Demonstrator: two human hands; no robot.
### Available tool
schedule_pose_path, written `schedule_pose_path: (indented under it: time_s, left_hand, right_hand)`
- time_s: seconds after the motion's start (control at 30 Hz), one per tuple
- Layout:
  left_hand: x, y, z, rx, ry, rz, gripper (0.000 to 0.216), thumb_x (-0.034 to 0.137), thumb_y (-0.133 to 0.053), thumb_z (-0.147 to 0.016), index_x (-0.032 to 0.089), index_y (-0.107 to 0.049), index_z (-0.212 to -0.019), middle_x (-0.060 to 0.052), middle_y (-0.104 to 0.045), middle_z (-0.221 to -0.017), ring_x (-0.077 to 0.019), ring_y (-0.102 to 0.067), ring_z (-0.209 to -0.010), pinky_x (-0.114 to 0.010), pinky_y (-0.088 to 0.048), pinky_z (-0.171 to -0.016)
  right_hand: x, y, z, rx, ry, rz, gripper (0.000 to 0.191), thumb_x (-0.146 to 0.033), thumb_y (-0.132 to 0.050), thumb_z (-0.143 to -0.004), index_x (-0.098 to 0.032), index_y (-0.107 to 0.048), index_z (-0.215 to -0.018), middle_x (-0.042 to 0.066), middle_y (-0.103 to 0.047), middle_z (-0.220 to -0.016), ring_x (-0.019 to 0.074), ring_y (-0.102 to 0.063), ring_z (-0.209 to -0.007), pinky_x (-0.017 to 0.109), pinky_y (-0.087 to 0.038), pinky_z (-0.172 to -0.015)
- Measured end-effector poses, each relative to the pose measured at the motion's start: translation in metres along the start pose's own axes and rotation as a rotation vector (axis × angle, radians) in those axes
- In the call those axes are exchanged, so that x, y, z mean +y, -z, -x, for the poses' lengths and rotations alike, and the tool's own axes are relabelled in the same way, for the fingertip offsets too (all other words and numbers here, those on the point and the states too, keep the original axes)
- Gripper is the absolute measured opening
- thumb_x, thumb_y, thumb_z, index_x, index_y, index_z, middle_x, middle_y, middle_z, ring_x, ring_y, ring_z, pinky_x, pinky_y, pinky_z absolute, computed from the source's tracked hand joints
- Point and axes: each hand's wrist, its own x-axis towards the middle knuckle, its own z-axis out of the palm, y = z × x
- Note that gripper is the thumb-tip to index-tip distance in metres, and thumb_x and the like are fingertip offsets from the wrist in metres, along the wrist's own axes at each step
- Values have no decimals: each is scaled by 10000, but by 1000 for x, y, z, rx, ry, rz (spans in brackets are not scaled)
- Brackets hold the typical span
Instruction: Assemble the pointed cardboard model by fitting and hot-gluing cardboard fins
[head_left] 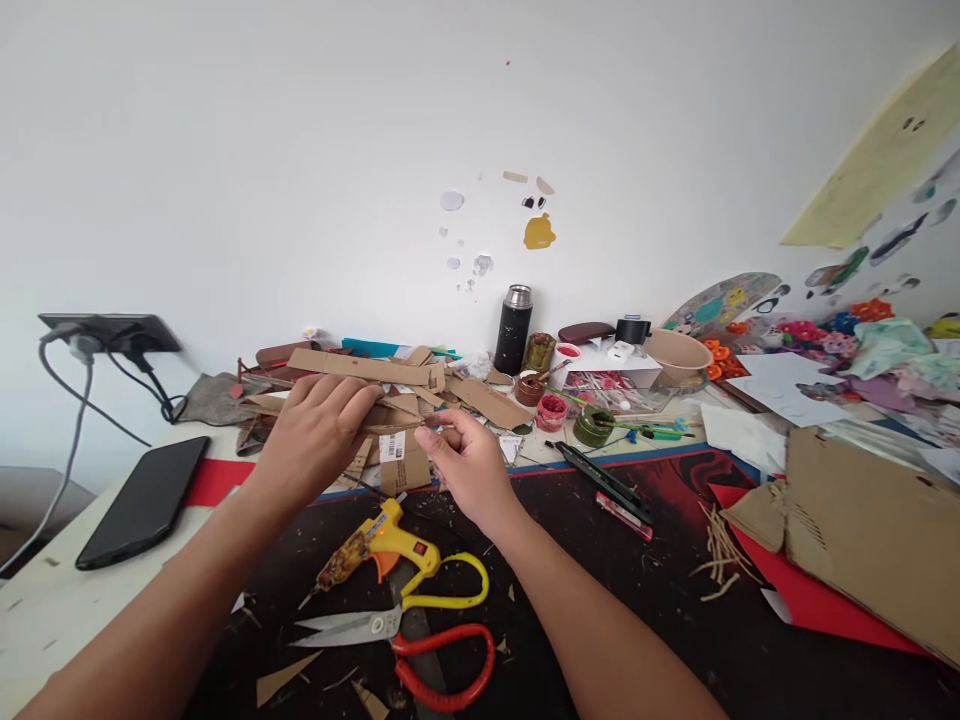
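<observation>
My left hand is closed, palm down, over a thin piece of brown cardboard above the scrap pile. The thumb and fingers of my right hand pinch that piece's right end. Part of the cardboard is hidden under my left fingers. Below my hands lies a yellow glue gun, its nozzle pointing to the lower left. Scissors with one yellow and one red handle rest partly open in front of it. Behind my hands are several cardboard scraps, one with a label.
A phone lies at left, near a wall socket with cables. A black flask and paint jars stand at the back. A utility knife lies right of my hands; a large cardboard sheet is farther right.
</observation>
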Motion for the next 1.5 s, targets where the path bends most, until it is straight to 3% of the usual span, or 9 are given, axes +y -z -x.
schedule_pose_path:
  time_s: [0.43, 0.67, 0.8, 1.0, 1.1, 1.27, 1.5]
  left_hand:
    - [-2, -1, -1, -48, -16, -33, 263, 174, -533, -986, 218, -698, -1185, -153, -748, -1113, -372, -657, -1049, -522, -473, -946]
    - [-7, -3, 0, -108, 15, -6, 279, 156, -530, -956, 199, -700, -1173, -164, -742, -1087, -389, -654, -1067, -541, -463, -965]
    - [-20, -4, 3, -111, 149, 25, 264, 137, -523, -932, 213, -680, -1131, -150, -732, -1032, -392, -654, -1081, -540, -446, -985]
    - [-35, 0, 6, -81, 268, 112, 240, 157, -578, -904, 222, -627, -1130, -157, -729, -1097, -399, -640, -1139, -528, -450, -958]
    - [-36, 2, 5, -75, 274, 128, 241, 133, -576, -890, 228, -613, -1109, -142, -728, -1108, -386, -638, -1159, -512, -453, -957]
    - [-35, 7, 2, -71, 316, 168, 271, 110, -592, -866, 231, -594, -1108, -135, -721, -1142, -371, -633, -1148, -487, -449, -954]
    - [-38, 14, 1, -59, 305, 169, 266, 105, -565, -863, 224, -590, -1100, -141, -709, -1134, -369, -626, -1080, -478, -466, -893]
  right_hand:
    - [-3, -1, 4, 82, 141, 272, 315, -491, -656, -953, -197, -727, -1042, -77, -475, -561, 134, -445, -533, 272, -314, -562]
    - [-2, 2, 4, 60, 160, 360, 325, -486, -596, -995, -197, -744, -1014, -31, -585, -635, 155, -537, -599, 276, -347, -590]
    - [-7, 2, 7, -100, 96, 490, 335, -506, -599, -1017, -211, -750, -967, -1, -685, -744, 162, -601, -677, 274, -363, -621]
    - [-18, -11, 22, -436, 21, 1032, 479, -678, -652, -970, -208, -742, -940, 50, -730, -783, 230, -671, -764, 310, -383, -682]
    - [-21, -15, 27, -488, 38, 1179, 540, -740, -652, -938, -205, -714, -979, 86, -770, -908, 280, -714, -864, 343, -440, -762]
    - [-23, -16, 28, -545, 3, 1233, 582, -759, -732, -858, -202, -716, -1029, 107, -785, -1016, 320, -727, -957, 372, -473, -813]
    - [-14, -16, 30, -556, 3, 1192, 487, -666, -821, -820, -209, -658, -775, 76, -720, -777, 257, -643, -718, 330, -347, -659]
